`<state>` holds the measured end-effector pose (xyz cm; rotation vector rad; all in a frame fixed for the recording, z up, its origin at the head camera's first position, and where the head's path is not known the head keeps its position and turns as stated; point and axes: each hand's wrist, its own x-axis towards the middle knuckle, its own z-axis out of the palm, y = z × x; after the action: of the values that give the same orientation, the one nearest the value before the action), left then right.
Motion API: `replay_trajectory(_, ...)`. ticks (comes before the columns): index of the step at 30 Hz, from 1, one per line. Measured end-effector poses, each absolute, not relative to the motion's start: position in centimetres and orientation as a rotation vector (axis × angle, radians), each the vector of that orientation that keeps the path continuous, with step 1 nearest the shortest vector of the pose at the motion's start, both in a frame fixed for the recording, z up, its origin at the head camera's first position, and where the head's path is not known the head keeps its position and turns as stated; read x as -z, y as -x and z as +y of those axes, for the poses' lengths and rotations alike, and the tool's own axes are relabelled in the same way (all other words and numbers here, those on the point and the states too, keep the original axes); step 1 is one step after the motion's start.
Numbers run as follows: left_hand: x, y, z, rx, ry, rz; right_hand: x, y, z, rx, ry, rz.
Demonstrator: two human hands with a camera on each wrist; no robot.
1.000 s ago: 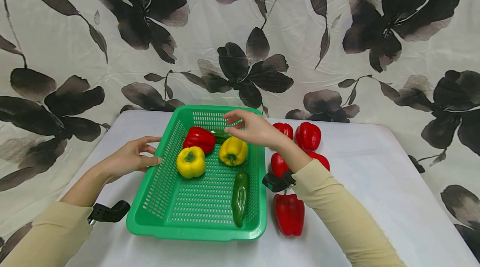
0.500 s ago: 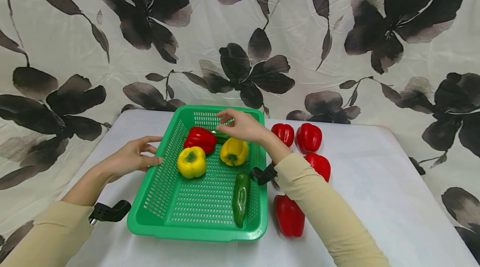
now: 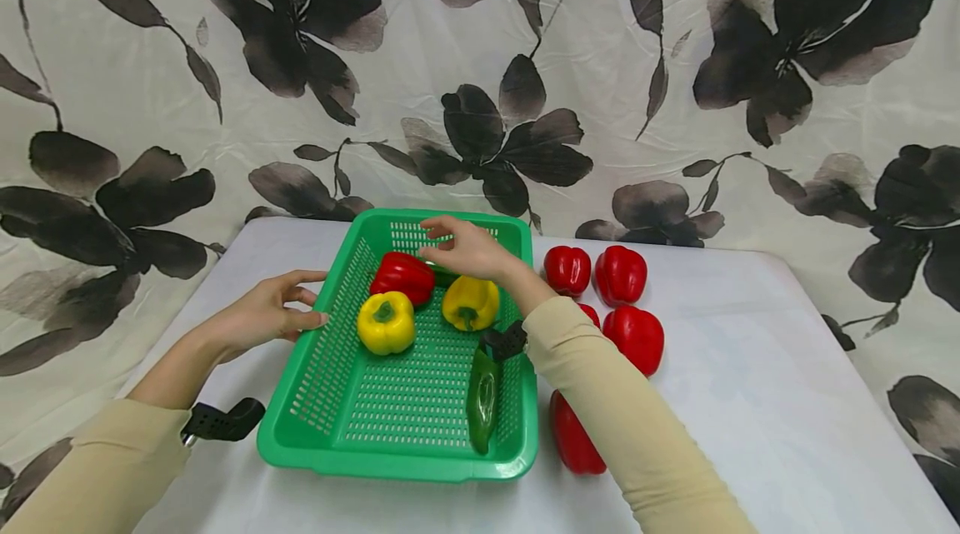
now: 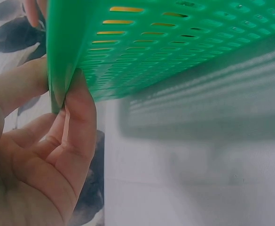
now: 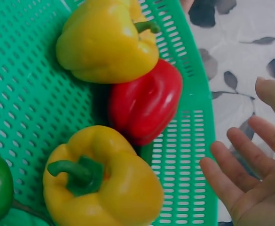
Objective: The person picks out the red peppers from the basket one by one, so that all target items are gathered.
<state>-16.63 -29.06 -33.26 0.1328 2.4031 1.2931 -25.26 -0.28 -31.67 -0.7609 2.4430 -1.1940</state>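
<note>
A green plastic basket [image 3: 397,470] stands on the white table. At its left rim, my left hand [image 3: 262,313] pinches the edge between thumb and fingers, which the left wrist view shows close up. Inside lie a red bell pepper [image 3: 402,277], two yellow bell peppers [image 3: 386,324] and a long green pepper [image 3: 482,405]. Another green pepper [image 3: 444,276] lies at the back, mostly hidden. Over the basket's back end hovers my right hand [image 3: 472,251], holding nothing; its spread fingers [image 5: 233,176] show in the right wrist view.
Several red bell peppers [image 3: 621,276] lie on the table [image 3: 750,384] to the right of the basket, some partly covered by the right sleeve [image 3: 622,409]. A floral cloth [image 3: 420,42] hangs behind the table.
My right hand has drifted left over the back of the basket, its sleeve now covering more of the near red pepper. The left hand keeps its hold on the rim.
</note>
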Motion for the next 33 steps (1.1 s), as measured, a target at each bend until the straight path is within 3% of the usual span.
replay_trajectory(33,33.6,16.6,-29.1,-1.318,-0.144,2.405,35.7,26.5,-4.2,1.092,0.661,2.470)
